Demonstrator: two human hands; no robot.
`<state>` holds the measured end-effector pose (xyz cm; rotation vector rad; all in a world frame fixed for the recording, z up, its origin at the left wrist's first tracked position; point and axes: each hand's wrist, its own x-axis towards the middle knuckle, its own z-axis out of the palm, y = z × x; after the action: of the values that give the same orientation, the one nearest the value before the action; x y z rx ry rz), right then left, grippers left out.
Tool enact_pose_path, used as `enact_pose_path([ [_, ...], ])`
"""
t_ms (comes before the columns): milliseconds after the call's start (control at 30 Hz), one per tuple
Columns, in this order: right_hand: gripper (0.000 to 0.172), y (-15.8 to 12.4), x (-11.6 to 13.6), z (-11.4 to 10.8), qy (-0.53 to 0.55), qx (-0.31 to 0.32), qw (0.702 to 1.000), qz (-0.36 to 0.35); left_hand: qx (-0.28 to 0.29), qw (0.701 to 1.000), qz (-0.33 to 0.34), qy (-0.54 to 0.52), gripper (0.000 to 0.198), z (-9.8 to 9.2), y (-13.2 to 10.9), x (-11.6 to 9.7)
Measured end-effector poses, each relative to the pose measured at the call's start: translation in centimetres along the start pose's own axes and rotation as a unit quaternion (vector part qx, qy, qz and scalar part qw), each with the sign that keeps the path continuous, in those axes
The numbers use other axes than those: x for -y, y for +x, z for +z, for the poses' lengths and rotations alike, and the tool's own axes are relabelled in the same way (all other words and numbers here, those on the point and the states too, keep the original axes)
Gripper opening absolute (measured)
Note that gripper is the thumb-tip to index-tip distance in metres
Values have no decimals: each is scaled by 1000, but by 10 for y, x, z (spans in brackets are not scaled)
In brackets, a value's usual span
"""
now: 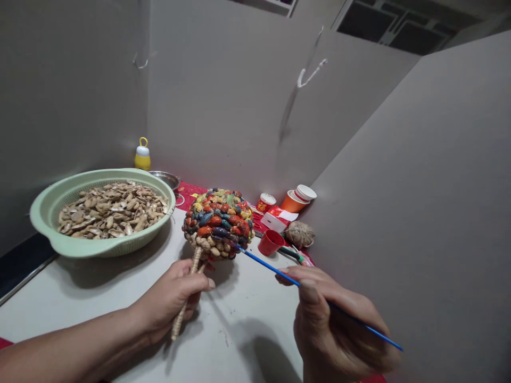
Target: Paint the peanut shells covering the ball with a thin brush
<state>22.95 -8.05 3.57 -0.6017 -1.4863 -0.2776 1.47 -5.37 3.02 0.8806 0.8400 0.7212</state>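
A round ball covered in peanut shells (pixel 217 221) stands tilted in front of me, with rope-wrapped sticks (pixel 195 260) at its lower side. Most of its shells are painted red, orange, yellow, green and dark blue; those near the bottom are bare tan. My left hand (pixel 183 292) is closed around the wrapped sticks. In my right hand (pixel 335 319) is a thin blue paintbrush (pixel 271 267), pinched between thumb and fingers. The brush tip touches, or nearly touches, a dark shell on the ball's lower front.
A green colander (pixel 43 213) of peanut shells sits at left, by a metal bowl (pixel 165 179) and yellow bottle (pixel 142 155). At right are a red cup (pixel 271 242), twine ball (pixel 300 234), paper cups (pixel 294 201) and a grey wall (pixel 439 186).
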Motion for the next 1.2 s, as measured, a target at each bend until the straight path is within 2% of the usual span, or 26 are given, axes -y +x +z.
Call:
enact_pose_path([
  [100,20,-2,0,-1,5,0,1000,0,1,1000,3,0,34,-1,1,1],
  [300,18,-3,2,-3,12,50,999,7,15,1000,-13,-8,36,-1,1,3],
  [467,21,-2,-3,-3,-10,23,1000,7,20,999,-26,-15,36,-1,0,2],
  [600,25,-1,-4,-5,-7,11,1000,9,3,999,-38,-20,40,-2,-1,1],
  [767,21,2,-1,-3,4,0,1000,16,6,999,-37,-22,39,0,-1,2],
  [867,18,1,3,0,15,20,1000,18,11,999,-29,-15,38,2,-1,4],
  [1000,22,-3,4,-1,11,56,998,16,9,1000,-17,-8,37,4,-1,5],
  [1200,22,-1,2,-6,-11,41,999,3,9,1000,-15,-13,36,1,-2,2],
])
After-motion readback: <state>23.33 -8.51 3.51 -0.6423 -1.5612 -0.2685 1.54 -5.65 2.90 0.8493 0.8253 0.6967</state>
